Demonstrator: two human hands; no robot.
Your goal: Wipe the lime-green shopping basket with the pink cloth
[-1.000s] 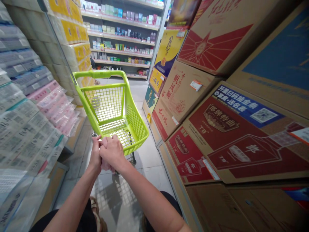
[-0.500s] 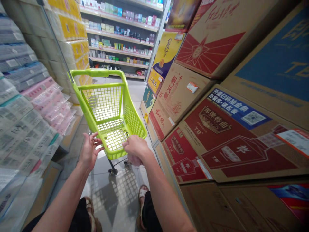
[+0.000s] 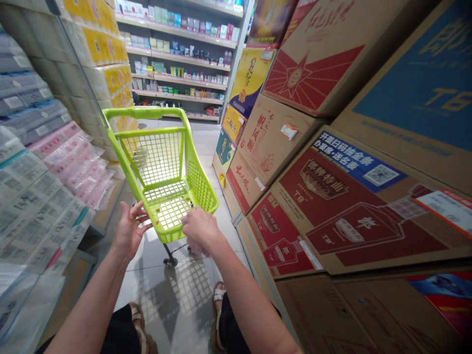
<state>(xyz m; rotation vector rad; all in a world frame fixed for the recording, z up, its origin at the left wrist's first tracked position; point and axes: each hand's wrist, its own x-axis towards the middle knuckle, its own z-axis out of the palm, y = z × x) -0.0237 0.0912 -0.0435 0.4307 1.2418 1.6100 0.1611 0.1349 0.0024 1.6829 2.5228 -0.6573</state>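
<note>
A lime-green plastic shopping cart (image 3: 201, 172) with a lattice basket stands on the tiled floor in front of me. Its handle bar (image 3: 143, 113) is at the far side, and the low front rim faces me. My right hand (image 3: 201, 230) is curled over the right part of this near rim, its fingertips partly hidden. At the near left corner, my left hand (image 3: 130, 228) has its fingers spread, with the fingertips at or against the basket's edge. Nothing lies in the visible part of the basket.
Stacked liquor cartons (image 3: 332, 206) line the right side closely. Wrapped tissue packs (image 3: 70, 157) and yellow-and-white paper bundles (image 3: 106, 73) are piled on the left. Shelves of small boxed goods (image 3: 180, 71) stand beyond the cart. My sandalled feet (image 3: 218, 305) are below my hands.
The whole view has shifted slightly, with the cart and both hands appearing a little further left. Each hand keeps nearly the same pose at the cart's near rim.
</note>
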